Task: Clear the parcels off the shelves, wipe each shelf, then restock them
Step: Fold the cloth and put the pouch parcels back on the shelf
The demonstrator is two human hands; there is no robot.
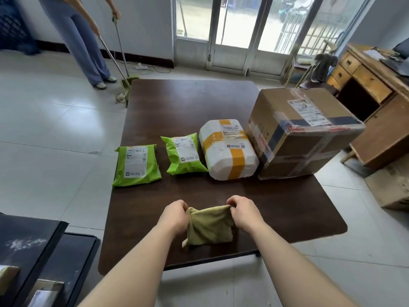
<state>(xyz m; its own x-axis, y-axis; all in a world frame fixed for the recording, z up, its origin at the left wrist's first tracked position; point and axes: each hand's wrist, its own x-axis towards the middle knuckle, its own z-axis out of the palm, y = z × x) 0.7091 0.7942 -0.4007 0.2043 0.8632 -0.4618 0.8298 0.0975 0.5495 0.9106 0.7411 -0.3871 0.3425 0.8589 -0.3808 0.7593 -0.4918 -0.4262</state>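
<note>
1. The left grip [174,214] and right grip [244,212] each pinch a top corner of the olive cloth [209,229], its stretched edge running left-right over the near surface [188,103].
2. Beyond it, sealed parcels (contents hidden) sit in a row: a green mailer [137,166], a second green mailer [184,155], a white yellow-taped bundle [228,149] and a cardboard box [303,131].

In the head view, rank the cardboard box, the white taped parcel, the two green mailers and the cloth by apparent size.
1. cardboard box
2. white taped parcel
3. left green mailer and right green mailer, about alike
Unranked: the cloth, bunched and nearest the camera, looks roughly mailer-sized.
</note>
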